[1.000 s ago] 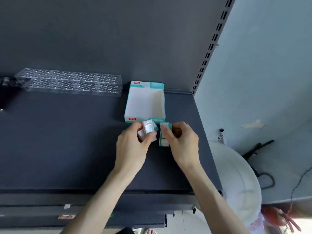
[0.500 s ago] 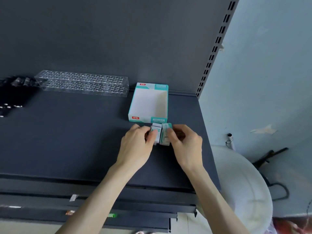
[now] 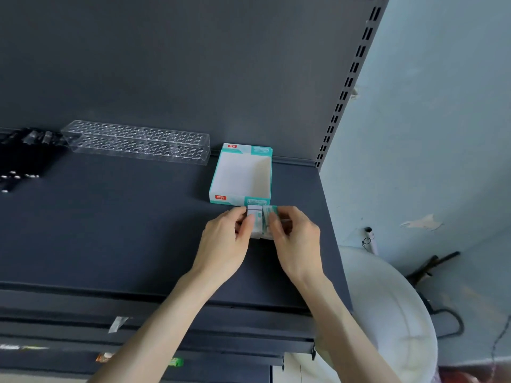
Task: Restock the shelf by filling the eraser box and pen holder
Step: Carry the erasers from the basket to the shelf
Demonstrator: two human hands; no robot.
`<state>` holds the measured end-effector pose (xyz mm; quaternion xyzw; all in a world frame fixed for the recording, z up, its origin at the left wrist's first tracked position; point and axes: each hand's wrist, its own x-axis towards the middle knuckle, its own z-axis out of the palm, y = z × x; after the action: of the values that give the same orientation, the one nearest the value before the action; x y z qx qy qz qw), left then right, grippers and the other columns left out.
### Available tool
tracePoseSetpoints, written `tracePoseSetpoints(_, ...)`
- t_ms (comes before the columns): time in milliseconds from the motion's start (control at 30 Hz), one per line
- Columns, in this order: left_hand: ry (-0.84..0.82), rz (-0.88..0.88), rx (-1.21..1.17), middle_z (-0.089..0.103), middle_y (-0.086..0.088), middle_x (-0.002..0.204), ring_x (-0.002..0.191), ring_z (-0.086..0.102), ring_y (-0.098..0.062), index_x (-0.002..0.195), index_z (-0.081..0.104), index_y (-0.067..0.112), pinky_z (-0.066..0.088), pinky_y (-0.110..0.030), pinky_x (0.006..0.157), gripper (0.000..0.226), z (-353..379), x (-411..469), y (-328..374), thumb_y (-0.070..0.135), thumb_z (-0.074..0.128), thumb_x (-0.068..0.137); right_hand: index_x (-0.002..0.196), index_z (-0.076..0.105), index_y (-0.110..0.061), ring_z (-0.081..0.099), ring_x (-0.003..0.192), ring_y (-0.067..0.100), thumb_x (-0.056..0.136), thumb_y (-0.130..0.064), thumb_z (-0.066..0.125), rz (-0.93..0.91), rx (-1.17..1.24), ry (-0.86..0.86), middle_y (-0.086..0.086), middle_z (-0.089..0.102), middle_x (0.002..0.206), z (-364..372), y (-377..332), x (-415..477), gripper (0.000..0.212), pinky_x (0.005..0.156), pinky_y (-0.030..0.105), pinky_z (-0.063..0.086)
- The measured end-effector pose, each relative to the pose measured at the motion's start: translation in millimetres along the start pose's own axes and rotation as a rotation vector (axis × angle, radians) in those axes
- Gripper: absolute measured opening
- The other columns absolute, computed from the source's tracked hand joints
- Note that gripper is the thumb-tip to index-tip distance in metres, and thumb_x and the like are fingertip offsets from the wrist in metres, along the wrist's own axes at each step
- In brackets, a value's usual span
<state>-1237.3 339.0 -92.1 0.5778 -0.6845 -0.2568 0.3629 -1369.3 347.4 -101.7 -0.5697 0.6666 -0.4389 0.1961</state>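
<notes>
Curled fingers and thumb of the left hand [image 3: 221, 244] pinch a white wrapped eraser [image 3: 255, 217]. The right hand [image 3: 298, 239] pinches in the same way a teal wrapped eraser [image 3: 269, 210], side by side with the first. Both erasers are just near the front wall of the eraser box [image 3: 239, 199], over the dark shelf [image 3: 110, 230]. The clear pen holder [image 3: 135, 142] lies far left of the box, with black pens [image 3: 25, 153] at its left end.

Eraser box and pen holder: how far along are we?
Nothing done yet: eraser box and pen holder both stand empty. In hand: left hand and right hand each pinch an eraser just before the box. Left: loading erasers, then the black pens lying beside the holder.
</notes>
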Motion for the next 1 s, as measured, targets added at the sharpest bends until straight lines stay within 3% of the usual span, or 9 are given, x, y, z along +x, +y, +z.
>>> tracePoseSetpoints(133,0.004,0.048,0.052,0.069,0.004,0.1,0.089,0.062,-0.009,0.107,0.067,0.012,0.053,-0.036,0.082,0.02,-17,-2,-2,0.022,0.053,0.094,0.108,0.062,-0.016,0.06,0.09,0.021,0.093,-0.028,0.054,-0.079,-0.111,-0.008,0.0,0.061,0.104,-8,-3,-4,0.021,0.074,0.041,0.053)
tracePoseSetpoints(233,0.025,0.106,0.095,0.068,0.003,0.102,0.092,0.062,-0.013,0.11,0.066,0.013,0.052,-0.042,0.082,0.022,-33,-1,-5,0.022,0.055,0.093,0.111,0.061,-0.015,0.057,0.097,0.023,0.093,-0.027,0.053,-0.165,-0.159,-0.029,0.002,0.06,0.112,-16,-17,-2,0.023,0.075,0.043,0.054)
tracePoseSetpoints(533,0.203,0.192,0.203,0.064,0.007,0.108,0.102,0.059,-0.019,0.116,0.064,0.015,0.047,-0.044,0.087,0.037,-139,-20,-13,0.034,0.051,0.087,0.116,0.061,-0.013,0.054,0.103,0.022,0.093,-0.024,0.054,-0.379,-0.141,-0.108,0.002,0.062,0.116,7,-108,-6,0.027,0.081,0.032,0.044)
tracePoseSetpoints(667,0.317,0.156,0.227,0.062,0.011,0.109,0.099,0.057,-0.014,0.118,0.062,0.018,0.043,-0.036,0.076,0.031,-198,-44,-42,0.033,0.056,0.092,0.112,0.062,-0.014,0.054,0.09,0.02,0.093,-0.03,0.051,-0.469,-0.107,-0.117,0.0,0.065,0.103,50,-151,-26,0.028,0.079,0.032,0.045)
tracePoseSetpoints(833,0.387,0.08,0.284,0.061,0.013,0.108,0.085,0.054,-0.009,0.118,0.062,0.019,0.049,-0.041,0.075,0.041,-287,-94,-112,0.044,0.049,0.088,0.117,0.06,-0.017,0.053,0.092,0.018,0.094,-0.029,0.051,-0.525,-0.069,-0.195,-0.004,0.063,0.111,142,-212,-70,0.027,0.079,0.032,0.045)
tracePoseSetpoints(1000,0.437,-0.011,0.377,0.064,0.007,0.111,0.103,0.058,-0.016,0.118,0.062,0.019,0.047,-0.039,0.09,0.052,-387,-146,-191,0.053,0.04,0.087,0.12,0.058,-0.016,0.053,0.092,0.019,0.095,-0.029,0.05,-0.521,-0.024,-0.306,-0.002,0.062,0.114,247,-276,-130,0.029,0.081,0.032,0.044)
